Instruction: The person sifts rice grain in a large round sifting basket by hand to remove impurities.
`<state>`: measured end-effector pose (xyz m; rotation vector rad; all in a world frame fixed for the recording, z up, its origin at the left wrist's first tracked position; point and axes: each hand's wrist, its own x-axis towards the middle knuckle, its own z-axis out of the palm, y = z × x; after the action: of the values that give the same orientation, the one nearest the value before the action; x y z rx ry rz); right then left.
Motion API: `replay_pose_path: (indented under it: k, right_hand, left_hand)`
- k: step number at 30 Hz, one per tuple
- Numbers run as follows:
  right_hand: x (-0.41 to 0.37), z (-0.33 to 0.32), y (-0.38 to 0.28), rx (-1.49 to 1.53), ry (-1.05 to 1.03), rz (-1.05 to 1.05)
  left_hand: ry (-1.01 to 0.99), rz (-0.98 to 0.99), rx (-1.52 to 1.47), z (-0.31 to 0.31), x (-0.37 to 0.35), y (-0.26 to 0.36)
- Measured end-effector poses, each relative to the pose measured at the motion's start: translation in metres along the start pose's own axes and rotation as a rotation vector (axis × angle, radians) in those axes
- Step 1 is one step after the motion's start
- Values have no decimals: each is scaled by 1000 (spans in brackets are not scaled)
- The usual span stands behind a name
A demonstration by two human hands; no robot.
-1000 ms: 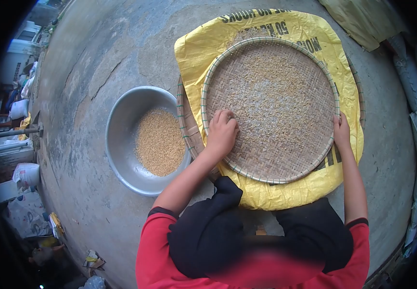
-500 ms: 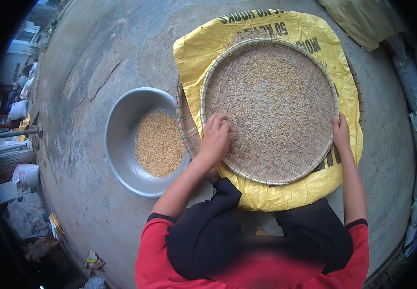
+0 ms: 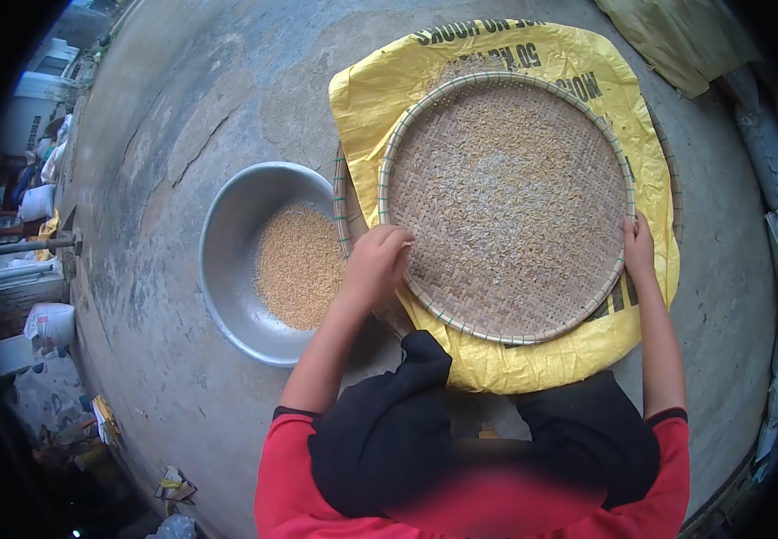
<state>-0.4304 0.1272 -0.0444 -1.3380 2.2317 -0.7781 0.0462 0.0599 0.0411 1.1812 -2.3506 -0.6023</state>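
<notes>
A round woven bamboo winnowing tray (image 3: 461, 278) has unhusked rice grains (image 3: 523, 180), mixed with paler bits, spread over its middle. Its right rim is in the grip of my right hand (image 3: 640, 247). At the left rim, my left hand (image 3: 378, 267) is closed with the fingertips pinched together; whatever they hold is too small to make out. Beside that hand stands a grey metal basin (image 3: 227, 296) with a heap of grain (image 3: 299, 269) in it.
Under the tray lies a yellow printed sack (image 3: 532, 368), on top of another woven tray (image 3: 341, 202) whose edge shows. Filled sacks (image 3: 766, 162) line the right side. Buckets (image 3: 37, 203) and household clutter stand far left on the concrete floor (image 3: 164, 225).
My left hand has drawn left from inside the tray to its rim, its fingers now pinched closer together. My right hand stays on the right rim.
</notes>
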Motion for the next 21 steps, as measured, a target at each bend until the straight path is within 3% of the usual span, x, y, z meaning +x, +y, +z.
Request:
replay_pose_path:
  k: [6,13,16,18,21]
  right_hand:
    - [-1,-1,-3,52,-29,15]
    - [-1,-2,-1,22,-10,6]
    - [-2,-2,-4,9,0,3]
    - [-2,-1,-1,16,-2,6]
    - [-5,-7,-18,21,-21,26]
  left_hand:
    - [-162,194,3,58,22,11]
    - [-205,146,22,65,21,8]
    - [-75,132,-79,58,20,8]
    - [-63,-34,-258,45,14,6]
    - [136,-165,-135,10,-5,0]
